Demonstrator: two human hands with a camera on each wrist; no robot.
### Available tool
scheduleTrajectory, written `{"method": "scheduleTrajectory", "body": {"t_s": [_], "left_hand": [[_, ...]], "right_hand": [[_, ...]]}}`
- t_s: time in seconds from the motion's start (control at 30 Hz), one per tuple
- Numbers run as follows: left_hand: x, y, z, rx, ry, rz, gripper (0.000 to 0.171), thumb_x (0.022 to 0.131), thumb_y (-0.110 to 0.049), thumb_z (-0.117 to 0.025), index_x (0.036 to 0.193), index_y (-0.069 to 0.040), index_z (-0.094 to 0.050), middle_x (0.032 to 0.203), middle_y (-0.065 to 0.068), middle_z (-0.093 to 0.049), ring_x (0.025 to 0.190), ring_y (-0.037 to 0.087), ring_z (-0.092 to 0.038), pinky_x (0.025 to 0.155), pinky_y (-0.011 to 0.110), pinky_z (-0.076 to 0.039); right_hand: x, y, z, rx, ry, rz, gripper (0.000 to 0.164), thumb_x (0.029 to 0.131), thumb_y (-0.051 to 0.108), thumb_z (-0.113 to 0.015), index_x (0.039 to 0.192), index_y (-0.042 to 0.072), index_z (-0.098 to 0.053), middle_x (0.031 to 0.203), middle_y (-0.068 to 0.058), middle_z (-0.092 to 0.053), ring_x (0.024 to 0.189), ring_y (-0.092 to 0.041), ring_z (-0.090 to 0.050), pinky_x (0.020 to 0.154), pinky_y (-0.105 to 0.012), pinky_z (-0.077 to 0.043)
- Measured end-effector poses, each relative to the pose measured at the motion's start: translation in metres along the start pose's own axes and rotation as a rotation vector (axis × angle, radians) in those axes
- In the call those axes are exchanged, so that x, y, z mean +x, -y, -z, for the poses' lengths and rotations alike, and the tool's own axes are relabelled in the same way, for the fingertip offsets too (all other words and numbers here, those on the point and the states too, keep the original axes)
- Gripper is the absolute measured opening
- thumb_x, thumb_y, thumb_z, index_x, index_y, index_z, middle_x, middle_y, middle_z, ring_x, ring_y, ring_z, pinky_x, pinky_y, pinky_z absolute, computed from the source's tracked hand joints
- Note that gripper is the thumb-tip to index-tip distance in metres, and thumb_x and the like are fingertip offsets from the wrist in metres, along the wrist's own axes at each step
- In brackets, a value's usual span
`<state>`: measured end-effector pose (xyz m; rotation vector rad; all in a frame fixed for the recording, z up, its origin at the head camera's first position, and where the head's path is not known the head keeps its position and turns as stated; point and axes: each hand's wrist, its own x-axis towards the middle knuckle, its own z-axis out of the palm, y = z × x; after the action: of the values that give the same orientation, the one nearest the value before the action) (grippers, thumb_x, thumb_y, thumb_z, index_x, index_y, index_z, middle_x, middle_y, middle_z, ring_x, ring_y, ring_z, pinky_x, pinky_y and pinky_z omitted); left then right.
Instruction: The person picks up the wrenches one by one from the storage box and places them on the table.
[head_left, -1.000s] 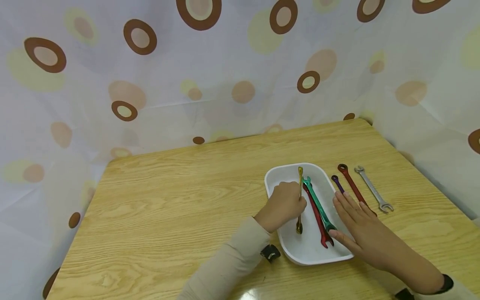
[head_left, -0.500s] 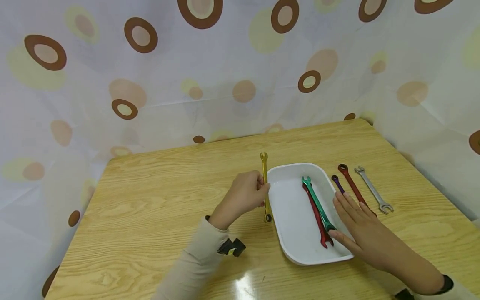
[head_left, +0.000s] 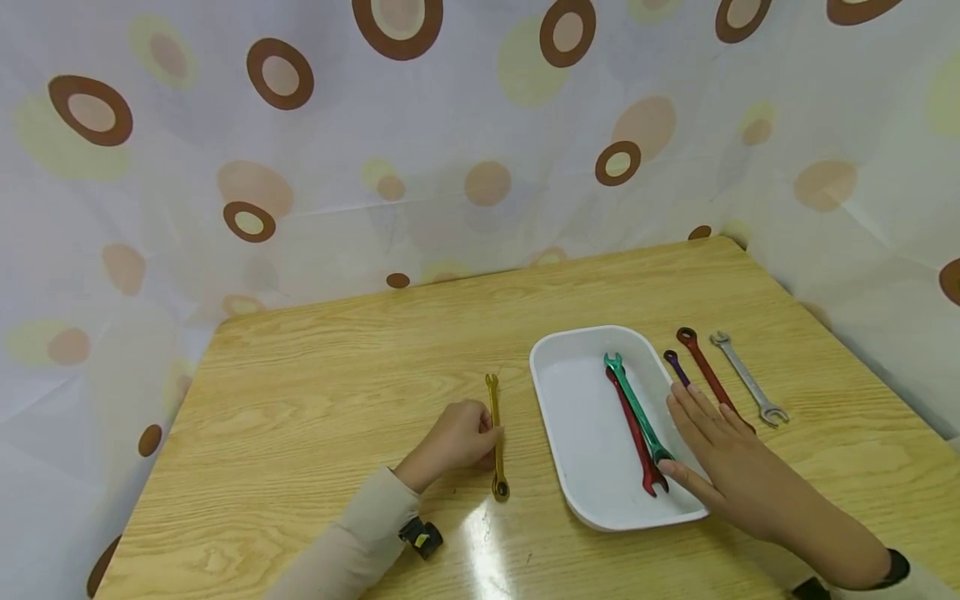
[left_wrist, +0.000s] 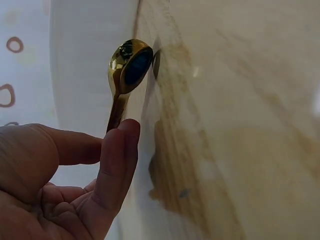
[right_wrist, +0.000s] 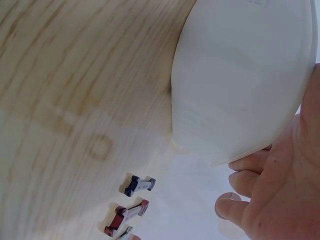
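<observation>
Polished gold metal, the slim wrench (head_left: 499, 462) is pinched in your left hand (head_left: 455, 437), between the smooth white tray (head_left: 592, 467) and the left edge of the wood-grained worktop (head_left: 300, 400); whether it touches the wood is unclear. Your straight-fingered right hand (head_left: 738, 471) rests against the tray's right rim, partly hiding the purple wrench (head_left: 676, 366). The worktop's near edge is cut off.
</observation>
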<state>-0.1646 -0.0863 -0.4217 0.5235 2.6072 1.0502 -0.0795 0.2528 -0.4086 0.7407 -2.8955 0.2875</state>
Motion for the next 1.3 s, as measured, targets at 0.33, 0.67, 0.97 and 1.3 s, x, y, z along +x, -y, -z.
{"method": "scheduleTrajectory", "body": {"t_s": [0.33, 0.67, 0.97, 1.3], "left_hand": [[-0.0029, 0.0070, -0.0069, -0.164, 0.054, 0.063, 0.022, 0.092, -0.008, -0.060, 0.071, -0.001, -0.058, 0.059, 0.006, -0.064, 0.047, 0.013, -0.064, 0.046, 0.025, -0.052], [-0.0052, 0.0019, -0.0080, -0.222, 0.066, 0.122, 0.026, 0.092, -0.007, -0.057, 0.067, -0.001, -0.059, 0.052, 0.004, -0.062, 0.041, 0.009, -0.059, 0.045, 0.026, -0.052], [-0.0036, 0.0015, -0.0079, -0.160, 0.082, 0.134, 0.033, 0.092, -0.009, -0.057, 0.060, -0.002, -0.062, 0.050, 0.003, -0.061, 0.039, 0.010, -0.058, 0.043, 0.026, -0.051], [-0.0015, 0.0005, -0.0080, -0.112, 0.093, 0.145, 0.035, 0.089, -0.009, -0.057, 0.055, -0.004, -0.063, 0.048, 0.002, -0.061, 0.038, 0.011, -0.059, 0.042, 0.025, -0.050]], "right_hand": [[-0.0007, -0.0002, -0.0003, -0.006, -0.010, 0.004, 0.077, 0.097, 0.040, -0.054, 0.151, -0.001, -0.018, 0.157, -0.021, -0.019, 0.145, -0.012, 0.013, 0.112, -0.024, 0.015], [-0.0006, -0.0024, -0.0012, -0.009, -0.035, 0.038, 0.077, 0.096, 0.038, -0.056, 0.151, -0.003, -0.020, 0.156, -0.022, -0.019, 0.146, -0.013, 0.011, 0.114, -0.022, 0.010], [-0.0009, -0.0025, -0.0026, -0.007, -0.044, 0.037, 0.078, 0.096, 0.038, -0.057, 0.151, -0.002, -0.020, 0.156, -0.021, -0.021, 0.146, -0.013, 0.010, 0.114, -0.023, 0.010], [-0.0008, -0.0021, -0.0019, -0.002, -0.046, 0.040, 0.077, 0.096, 0.038, -0.057, 0.151, -0.002, -0.019, 0.156, -0.021, -0.020, 0.146, -0.014, 0.010, 0.114, -0.021, 0.010]]}}
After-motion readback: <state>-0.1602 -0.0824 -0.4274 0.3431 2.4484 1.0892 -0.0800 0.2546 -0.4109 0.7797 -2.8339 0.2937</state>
